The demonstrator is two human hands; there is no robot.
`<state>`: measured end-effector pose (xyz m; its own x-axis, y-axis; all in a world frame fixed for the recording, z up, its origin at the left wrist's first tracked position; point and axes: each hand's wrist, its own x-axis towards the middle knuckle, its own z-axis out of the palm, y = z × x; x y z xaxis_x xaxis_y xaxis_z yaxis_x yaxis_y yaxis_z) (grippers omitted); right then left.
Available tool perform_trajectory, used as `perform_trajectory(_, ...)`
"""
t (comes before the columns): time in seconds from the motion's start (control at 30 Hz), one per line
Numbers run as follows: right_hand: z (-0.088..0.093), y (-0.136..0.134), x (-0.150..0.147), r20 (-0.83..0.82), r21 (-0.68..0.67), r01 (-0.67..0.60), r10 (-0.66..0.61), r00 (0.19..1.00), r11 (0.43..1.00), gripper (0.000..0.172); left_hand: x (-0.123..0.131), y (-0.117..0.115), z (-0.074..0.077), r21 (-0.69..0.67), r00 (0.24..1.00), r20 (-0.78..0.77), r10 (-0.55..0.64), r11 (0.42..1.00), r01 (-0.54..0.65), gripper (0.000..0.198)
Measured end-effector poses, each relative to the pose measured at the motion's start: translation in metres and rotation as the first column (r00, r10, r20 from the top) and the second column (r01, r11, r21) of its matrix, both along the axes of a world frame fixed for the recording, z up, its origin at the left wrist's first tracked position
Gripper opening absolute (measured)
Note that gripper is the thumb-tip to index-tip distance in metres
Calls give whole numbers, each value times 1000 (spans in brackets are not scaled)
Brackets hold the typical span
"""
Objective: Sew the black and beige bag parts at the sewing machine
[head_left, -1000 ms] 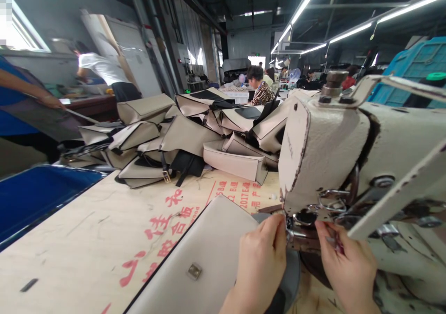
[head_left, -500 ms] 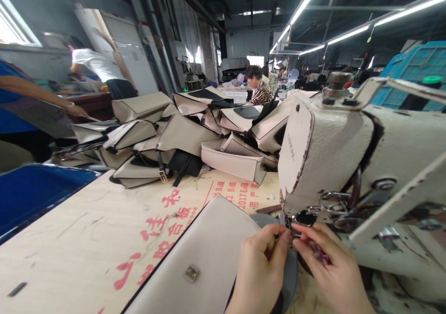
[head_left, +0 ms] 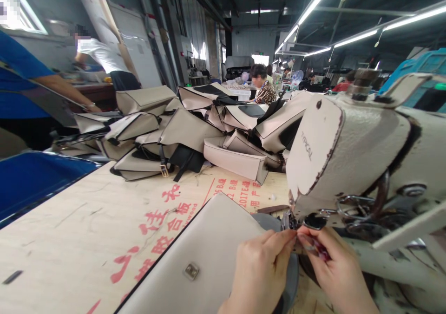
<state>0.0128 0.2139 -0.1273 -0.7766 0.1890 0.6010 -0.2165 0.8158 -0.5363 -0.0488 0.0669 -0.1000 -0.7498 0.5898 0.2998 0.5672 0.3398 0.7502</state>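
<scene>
My left hand (head_left: pixel 264 267) is closed in a pinch beside the needle area of a cream sewing machine (head_left: pixel 365 151). What its fingertips hold is hidden. My right hand (head_left: pixel 336 267) is closed around a small tool with a dark red handle (head_left: pixel 321 250); its working end cannot be made out. The fingertips of both hands nearly meet just below the presser foot (head_left: pixel 288 221). A beige bag piece (head_left: pixel 209 239) with black edging and a small square metal fitting (head_left: pixel 191 271) lies flat to the left, partly behind my left hand.
A heap of beige bags (head_left: pixel 195 133) with black trim and straps covers the table's far side. Red characters mark the plywood top (head_left: pixel 87 239). A blue bin (head_left: pixel 42 174) stands at the left edge. Several people work beyond, one in a blue shirt (head_left: pixel 31 81) close on the left.
My left hand's fingers have come closer together near the needle, and my right hand has shifted slightly. The view has turned a little, so the machine appears further right.
</scene>
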Motion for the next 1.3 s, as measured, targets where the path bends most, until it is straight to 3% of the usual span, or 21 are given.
perform_trajectory(0.17, -2, 4, 0, -29, 90, -25, 28, 999, 996, 12, -3, 4, -3, -54, 998, -59, 17, 998, -20, 23)
perform_trajectory(0.47, -6, 15, 6, -221, 261, 265, -210, 953, 928, 23, -9, 16, -3, -93, 996, -9, 94, 991, -94, 21)
perform_trajectory(0.67, -3, 15, 4, -286, 277, 434, -358, 889, 857, 32, -10, 12, -4, -89, 994, -54, 99, 991, -104, 19)
perform_trajectory(1.07, -2, 14, 5, -228, 255, 440, -389, 893, 861, 42, -10, 11, 1, -168, 984, -164, 74, 980, -102, 21)
perform_trajectory(1.3, -10, 20, 7, -206, 270, 415, -369, 906, 869, 38, -9, 12, 0, -172, 985, -157, 65, 981, -92, 21)
